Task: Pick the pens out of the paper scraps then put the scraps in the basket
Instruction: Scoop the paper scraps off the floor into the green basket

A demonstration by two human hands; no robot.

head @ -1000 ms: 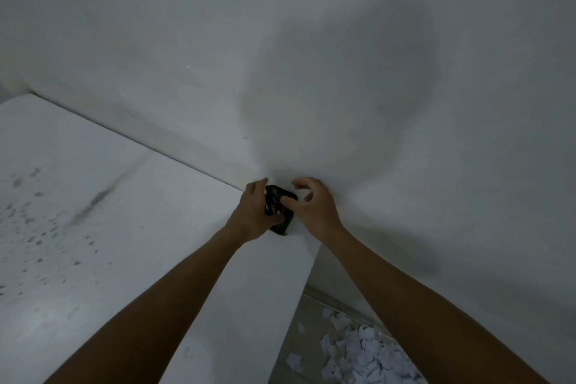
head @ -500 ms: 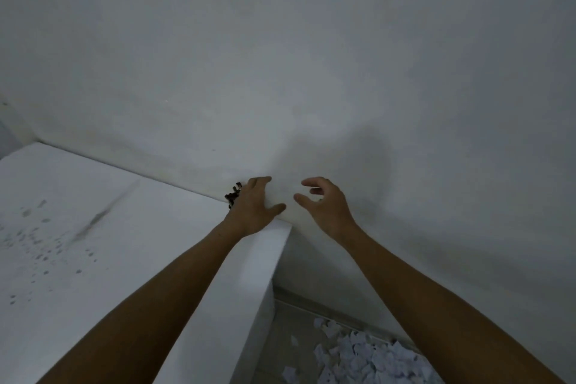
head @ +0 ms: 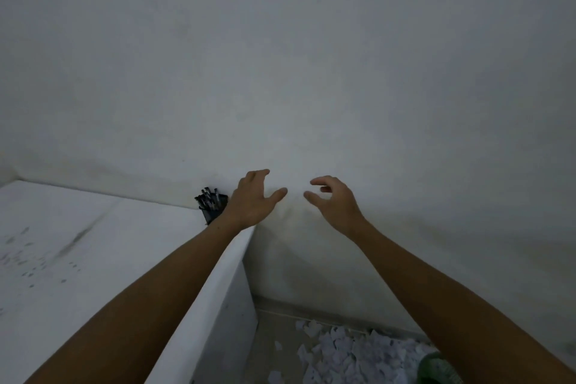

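Note:
A black holder [head: 212,210] full of dark pens [head: 208,198] stands at the far right corner of the white table [head: 93,259], against the wall. My left hand [head: 254,199] hovers just right of the holder, fingers relaxed, holding nothing. My right hand [head: 332,201] is raised beside it with loosely curled fingers, also empty. White paper scraps [head: 352,355] lie heaped on the floor at the bottom right. A green rim [head: 436,366], maybe the basket, shows at the bottom right edge.
The pale wall [head: 311,72] fills most of the view. The table's right side panel [head: 230,315] drops to the floor next to the scraps. Dark specks mark the tabletop at the left.
Both hands gripped the pen holder a second ago. They have let go and moved right and back; the holder now stands by itself in the table corner.

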